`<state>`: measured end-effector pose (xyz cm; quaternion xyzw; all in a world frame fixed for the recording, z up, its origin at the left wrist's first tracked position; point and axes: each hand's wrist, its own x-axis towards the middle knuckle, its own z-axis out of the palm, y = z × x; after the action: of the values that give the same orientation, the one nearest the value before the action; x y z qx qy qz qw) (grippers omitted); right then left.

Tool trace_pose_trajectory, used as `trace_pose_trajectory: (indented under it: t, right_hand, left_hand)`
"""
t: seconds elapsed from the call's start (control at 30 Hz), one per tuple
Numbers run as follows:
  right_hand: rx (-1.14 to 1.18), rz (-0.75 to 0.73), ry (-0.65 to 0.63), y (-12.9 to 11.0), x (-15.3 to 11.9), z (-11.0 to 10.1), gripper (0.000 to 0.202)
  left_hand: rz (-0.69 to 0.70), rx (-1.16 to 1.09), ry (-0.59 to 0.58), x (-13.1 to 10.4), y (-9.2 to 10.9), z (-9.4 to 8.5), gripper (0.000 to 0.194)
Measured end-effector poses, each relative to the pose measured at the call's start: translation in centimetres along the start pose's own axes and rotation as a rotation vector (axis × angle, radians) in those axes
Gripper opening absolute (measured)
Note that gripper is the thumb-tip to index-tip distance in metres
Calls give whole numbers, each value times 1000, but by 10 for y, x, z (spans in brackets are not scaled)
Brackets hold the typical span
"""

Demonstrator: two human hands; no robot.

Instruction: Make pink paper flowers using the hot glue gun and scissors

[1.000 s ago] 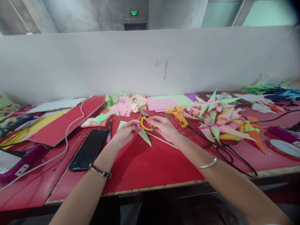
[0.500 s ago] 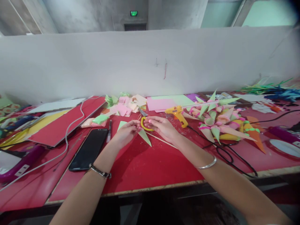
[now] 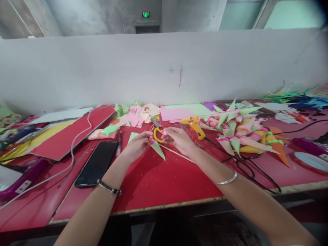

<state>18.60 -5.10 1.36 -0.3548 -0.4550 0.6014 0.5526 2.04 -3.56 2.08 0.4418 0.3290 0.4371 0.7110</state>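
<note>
My left hand [image 3: 138, 146] has its fingers pinched on a pale green paper cone [image 3: 158, 151], whose tip points down to the right. A bit of pink shows at the cone's wide end by the fingertips. My right hand [image 3: 178, 139] is closed just to the right, with something pink at its fingertips, too small to name. Behind and between the hands lie scissors with yellow handles [image 3: 157, 136]. A thin pale stick [image 3: 176, 153] runs under my right hand on the red table [image 3: 164, 184].
A yellow glue gun [image 3: 195, 126] with a black cable lies right of centre, beside a pile of paper cones [image 3: 238, 131]. At the left are a black phone [image 3: 97, 164], a pen [image 3: 119, 143] and a red board [image 3: 77, 133]. Pastel paper pieces [image 3: 135, 116] lie at the back.
The fingers of my right hand have curled in slightly and shifted a little around the pink bit. My left hand and the green cone have hardly moved.
</note>
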Motion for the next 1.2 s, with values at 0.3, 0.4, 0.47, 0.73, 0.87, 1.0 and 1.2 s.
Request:
trace_pose_trajectory:
  t: [0.3,0.4,0.47,0.73,0.87,1.0,1.2]
  right_hand:
    - [-57,-25,-47,-2,-2,3,18]
    - [-113,-75,-42,-3,-3,4,12]
    - [-91,-93,-61,-3,-4,4,15]
    - [-170,-63,-33,-3,-5,7,16]
    - [-66,-64,-70,-1,-3,7,15]
    - [-129,23,-84,-3,-6,8,20]
    - [-155,-33,-43,-5,-7,11,9]
  left_hand:
    - [-29,-19,-16,-1,0,1,21]
    - [-32,-26,-32,-1,0,1,20]
    - [-26,-26,-33,0,0,1,21]
    - [-32,-11,-20,0,-1,-1,21]
    - [-18,-20,-43,0,-1,-1,20]
    - [-35,-8,-31,-1,0,-1,20]
    - [-25,1,-41,0,0,-1,20]
